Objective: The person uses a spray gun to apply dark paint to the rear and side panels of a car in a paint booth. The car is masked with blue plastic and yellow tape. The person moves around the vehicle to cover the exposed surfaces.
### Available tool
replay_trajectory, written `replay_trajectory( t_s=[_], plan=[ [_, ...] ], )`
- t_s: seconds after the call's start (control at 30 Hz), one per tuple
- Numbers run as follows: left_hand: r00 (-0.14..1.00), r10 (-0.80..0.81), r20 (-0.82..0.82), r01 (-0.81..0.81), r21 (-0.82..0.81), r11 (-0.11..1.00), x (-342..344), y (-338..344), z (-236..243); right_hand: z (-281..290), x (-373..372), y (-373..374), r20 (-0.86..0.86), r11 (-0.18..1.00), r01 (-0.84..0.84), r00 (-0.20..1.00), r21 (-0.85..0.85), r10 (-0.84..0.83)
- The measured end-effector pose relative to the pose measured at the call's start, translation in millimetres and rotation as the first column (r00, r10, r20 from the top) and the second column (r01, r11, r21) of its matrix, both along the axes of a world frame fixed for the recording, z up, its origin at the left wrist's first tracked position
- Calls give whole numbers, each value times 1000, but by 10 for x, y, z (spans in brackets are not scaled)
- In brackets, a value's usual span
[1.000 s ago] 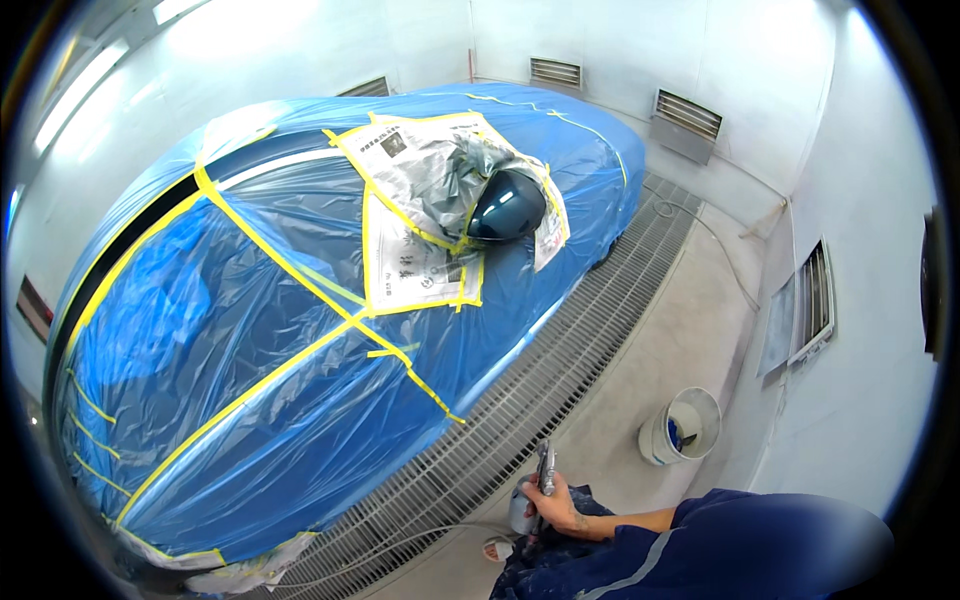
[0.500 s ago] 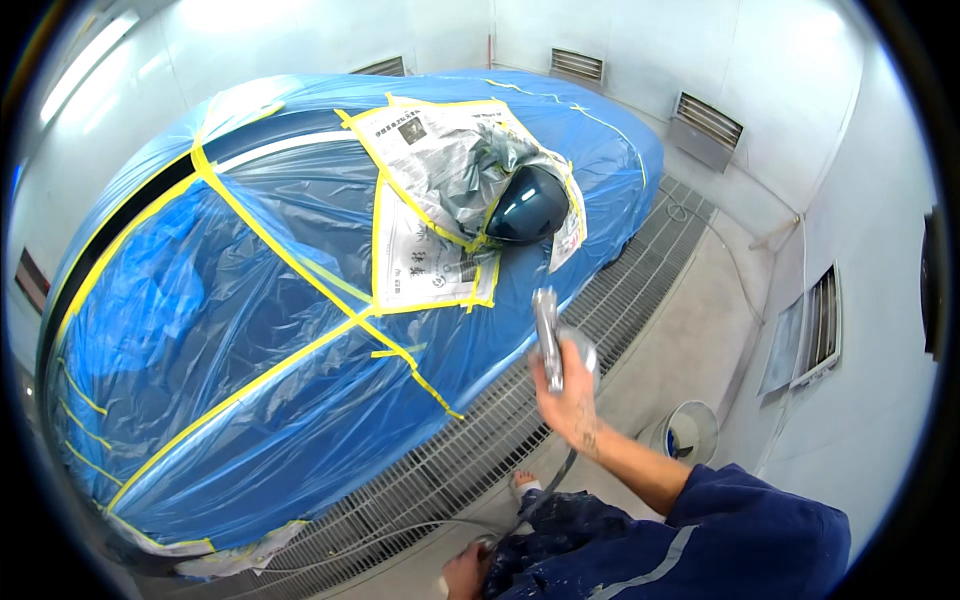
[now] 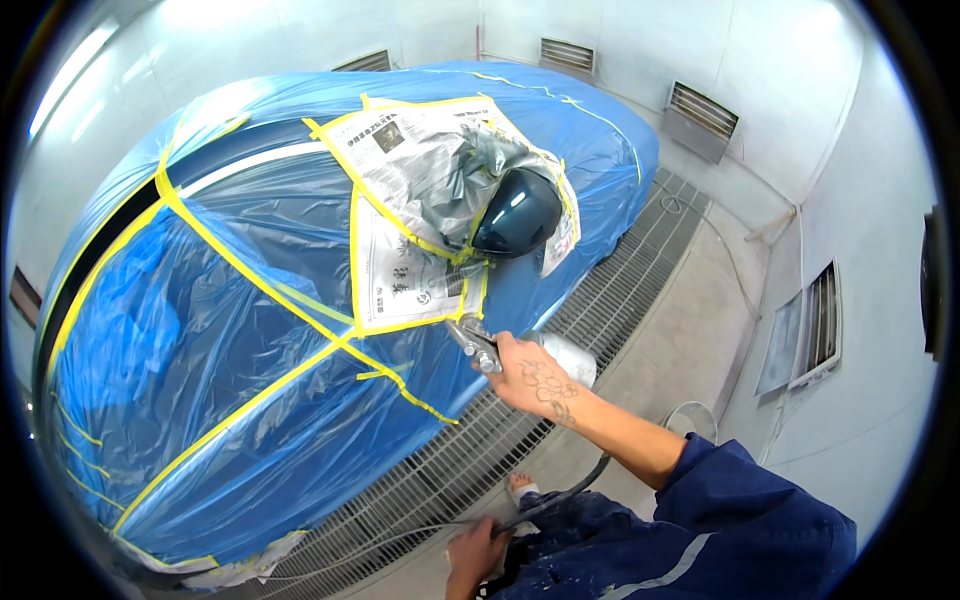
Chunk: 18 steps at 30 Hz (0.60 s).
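Observation:
My right hand (image 3: 535,378) is closed round the handle of a silver spray gun (image 3: 474,345). A whitish cup (image 3: 568,355) sits beyond the hand on the gun's right side. The gun's head lies in front of the lower edge of taped newspaper (image 3: 400,270). Farther off, a glossy dark blue side mirror (image 3: 517,212) sticks out through the masking. Low in the picture, my left hand (image 3: 478,548) is closed round a dark air hose (image 3: 560,492), which runs up toward my right forearm.
Blue plastic film (image 3: 240,430) with yellow tape covers the car. A floor grating (image 3: 600,300) runs along its near side. A bucket (image 3: 690,420) stands beyond my right forearm, partly hidden. A thin hose (image 3: 735,265) lies near the right wall with its vents (image 3: 822,320).
My right hand has swung left and turned, bringing the spray gun from upright to pointing left, nearer the newspaper's lower edge. My left hand stays low on the hose. The view has shifted slightly.

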<state>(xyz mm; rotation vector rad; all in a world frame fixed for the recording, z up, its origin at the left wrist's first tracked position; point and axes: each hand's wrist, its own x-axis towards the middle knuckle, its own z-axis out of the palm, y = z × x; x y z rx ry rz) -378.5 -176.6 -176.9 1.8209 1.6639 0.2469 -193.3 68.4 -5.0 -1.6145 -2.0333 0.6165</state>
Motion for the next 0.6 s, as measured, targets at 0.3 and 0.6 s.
replay_trajectory(
  t_s=[0.3,0.6],
  plan=[
    [992,85,-89,-92,-76,993,-106,-95,-56,83,151,-27,-180,980,186,969,66,-172],
    [905,269,-329,-376,-323,869,-805,-738,590,-324,33,-1114,-837,816,485,263,-315,-480]
  ],
)
